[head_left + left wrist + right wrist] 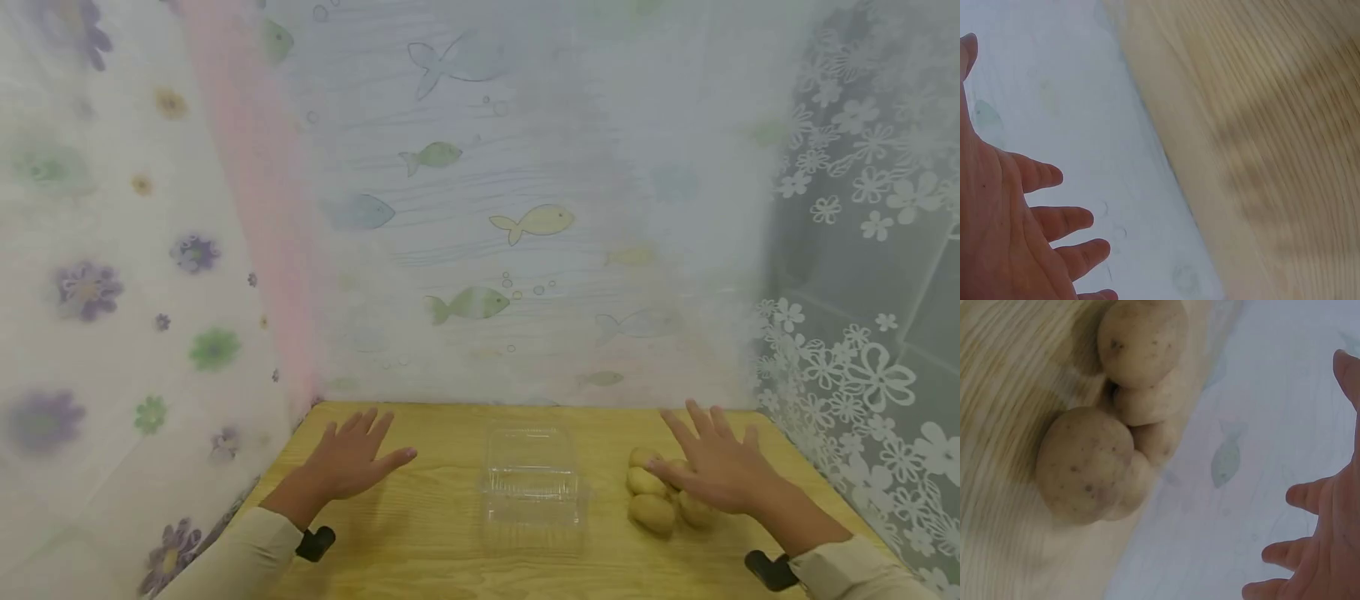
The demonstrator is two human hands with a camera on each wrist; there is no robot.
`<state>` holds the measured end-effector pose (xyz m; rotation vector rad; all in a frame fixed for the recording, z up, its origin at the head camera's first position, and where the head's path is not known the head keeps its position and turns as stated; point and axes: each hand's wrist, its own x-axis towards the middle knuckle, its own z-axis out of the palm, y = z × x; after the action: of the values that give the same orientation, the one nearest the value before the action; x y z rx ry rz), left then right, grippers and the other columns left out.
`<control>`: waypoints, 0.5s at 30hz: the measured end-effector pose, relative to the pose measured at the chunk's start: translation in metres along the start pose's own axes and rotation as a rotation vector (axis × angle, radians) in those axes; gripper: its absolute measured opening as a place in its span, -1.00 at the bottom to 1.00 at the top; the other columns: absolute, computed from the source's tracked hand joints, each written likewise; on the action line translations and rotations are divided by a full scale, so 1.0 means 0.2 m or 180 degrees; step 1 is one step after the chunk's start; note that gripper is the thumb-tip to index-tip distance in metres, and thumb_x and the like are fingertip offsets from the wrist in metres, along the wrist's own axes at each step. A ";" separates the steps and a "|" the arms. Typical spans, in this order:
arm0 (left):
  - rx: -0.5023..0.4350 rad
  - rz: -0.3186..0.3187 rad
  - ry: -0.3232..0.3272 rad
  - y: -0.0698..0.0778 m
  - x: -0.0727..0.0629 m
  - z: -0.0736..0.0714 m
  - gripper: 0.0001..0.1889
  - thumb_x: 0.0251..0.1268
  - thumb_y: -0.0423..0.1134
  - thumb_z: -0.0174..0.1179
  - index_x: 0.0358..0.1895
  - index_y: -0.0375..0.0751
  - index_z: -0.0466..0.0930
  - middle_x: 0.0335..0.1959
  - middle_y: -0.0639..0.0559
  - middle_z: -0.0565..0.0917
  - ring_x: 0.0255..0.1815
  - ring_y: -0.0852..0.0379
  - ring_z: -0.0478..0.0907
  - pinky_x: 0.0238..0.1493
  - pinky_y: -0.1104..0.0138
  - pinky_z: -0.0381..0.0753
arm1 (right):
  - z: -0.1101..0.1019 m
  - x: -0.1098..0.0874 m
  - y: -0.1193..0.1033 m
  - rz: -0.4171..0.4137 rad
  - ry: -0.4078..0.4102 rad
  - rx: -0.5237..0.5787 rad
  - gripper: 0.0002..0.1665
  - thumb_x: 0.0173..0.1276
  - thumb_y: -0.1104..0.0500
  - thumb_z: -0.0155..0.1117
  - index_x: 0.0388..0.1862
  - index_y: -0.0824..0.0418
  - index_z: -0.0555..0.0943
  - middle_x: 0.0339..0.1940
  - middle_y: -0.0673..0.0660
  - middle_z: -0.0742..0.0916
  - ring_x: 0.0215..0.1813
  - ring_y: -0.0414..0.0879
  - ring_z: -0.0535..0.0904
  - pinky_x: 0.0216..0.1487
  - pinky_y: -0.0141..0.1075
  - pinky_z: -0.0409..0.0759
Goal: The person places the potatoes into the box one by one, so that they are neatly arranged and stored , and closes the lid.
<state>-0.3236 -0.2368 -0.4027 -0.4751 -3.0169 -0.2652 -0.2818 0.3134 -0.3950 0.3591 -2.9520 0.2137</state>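
Several potatoes (651,513) lie in a cluster on the right part of the wooden table; the right wrist view shows their speckled tan skins (1085,465). Above them, partly covering them in the head view, is my right hand (723,467), palm down with fingers spread and nothing held. A clear plastic clamshell box (532,525) sits at the table's middle, its lid raised at the back. To the left of the box my left hand (348,462) hovers over the table, fingers spread and holding nothing.
The wooden table (420,533) ends at the back against a sheet printed with fish (536,221). A flower-patterned curtain (90,292) borders the left side, and a translucent sheet with white flowers (877,375) the right. Black wrist straps show at both cuffs.
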 end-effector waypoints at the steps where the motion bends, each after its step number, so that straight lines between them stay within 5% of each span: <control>1: -0.0034 0.0028 0.0006 0.01 0.01 0.01 0.04 0.41 0.59 -0.24 0.66 -0.18 0.10 0.63 -0.34 0.17 0.63 -0.40 0.09 0.46 -0.49 -0.08 | 0.00 0.01 -0.01 -0.0021 0.0012 0.0008 0.09 0.46 -0.54 0.00 0.70 0.10 0.14 0.63 0.54 0.14 0.52 0.71 0.01 0.12 0.78 -0.14; 15: -0.0784 0.0223 -0.0145 0.23 0.12 0.09 0.00 0.40 0.57 -0.16 0.64 -0.12 0.18 0.59 -0.16 0.33 0.59 -0.25 0.26 0.49 -0.25 0.25 | 0.03 0.06 -0.05 -0.0002 0.0067 0.0125 0.08 0.44 -0.54 0.02 0.65 0.14 0.23 0.61 0.51 0.23 0.53 0.68 0.07 0.17 0.76 -0.16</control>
<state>-0.3325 -0.1838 -0.4112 -0.6116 -3.0170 -0.6339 -0.2922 0.2993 -0.3983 0.3605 -2.9304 0.2739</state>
